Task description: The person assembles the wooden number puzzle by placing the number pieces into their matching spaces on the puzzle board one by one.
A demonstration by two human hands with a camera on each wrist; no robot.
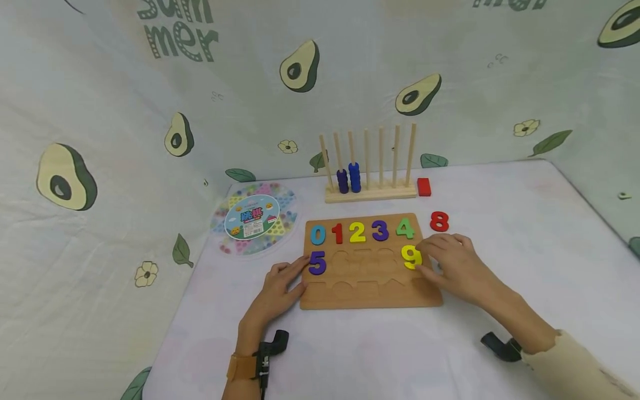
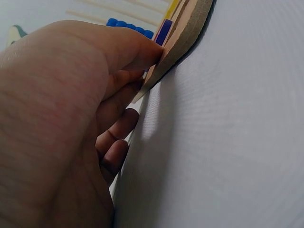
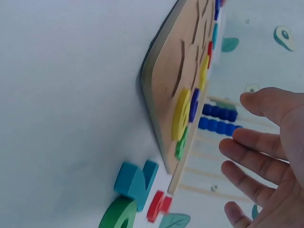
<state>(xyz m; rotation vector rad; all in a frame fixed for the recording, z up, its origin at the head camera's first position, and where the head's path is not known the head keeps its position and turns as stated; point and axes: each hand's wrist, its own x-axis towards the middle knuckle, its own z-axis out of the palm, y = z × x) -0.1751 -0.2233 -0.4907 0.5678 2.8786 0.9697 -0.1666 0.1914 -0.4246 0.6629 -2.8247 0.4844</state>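
A wooden number board (image 1: 370, 294) lies on the white table, with 0, 1, 2, 3 and 4 along its back row. A purple 5 (image 1: 317, 263) and a yellow 9 (image 1: 411, 257) sit at the two ends of the middle row. My left hand (image 1: 280, 291) touches the board's left edge with thumb and fingertips, beside the 5. Over the right edge, by the 9, is my right hand (image 1: 457, 266); the right wrist view has its fingers spread and holding nothing. Teal (image 3: 135, 180) and green pieces (image 3: 118, 213) lie off the board, mostly hidden by that hand in the head view.
Behind the board stands a wooden peg rack (image 1: 370, 193) with blue beads on two pegs. A red 8 (image 1: 439, 221) and a red block (image 1: 424, 187) lie to its right. A round, clear game box (image 1: 252, 216) is at the back left.
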